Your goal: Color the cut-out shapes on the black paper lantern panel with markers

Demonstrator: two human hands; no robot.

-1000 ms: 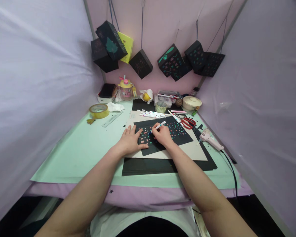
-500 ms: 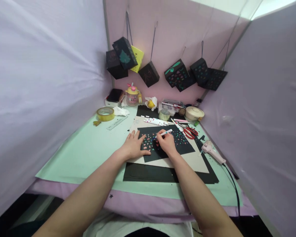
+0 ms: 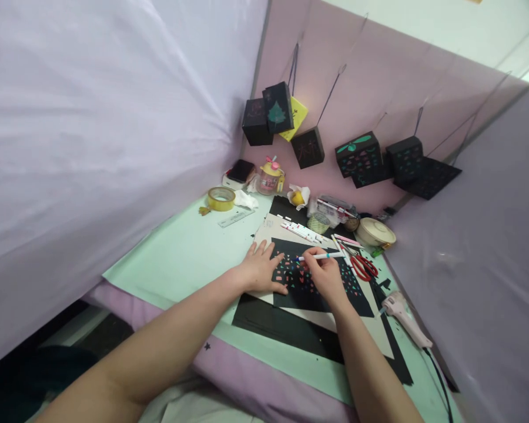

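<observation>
My right hand [image 3: 326, 276] is closed around a white marker [image 3: 328, 255] with a blue tip. The tip points left at a sheet of black paper [image 3: 300, 299] that carries many small coloured shapes in orange, green and blue. I cannot tell whether the tip touches it. My left hand [image 3: 262, 270] lies flat, fingers spread, across the paper's left edge. Beneath the paper is a light board [image 3: 379, 338], on top of larger black sheets [image 3: 286, 332]. Several white markers [image 3: 302, 229] lie in a row behind the paper.
Red-handled scissors [image 3: 364, 267] and a pink glue gun [image 3: 405, 320] with a cord lie at the right. Yellow tape [image 3: 221, 198], a ruler [image 3: 237, 218], a jar [image 3: 270, 176] and a lidded bowl [image 3: 377, 232] stand farther back. Decorated black boxes [image 3: 308, 147] hang on the pink wall.
The camera view has turned and tilted, so the whole scene sits farther right and lower. My right hand holds the marker at a flatter angle. My left hand stays on the paper.
</observation>
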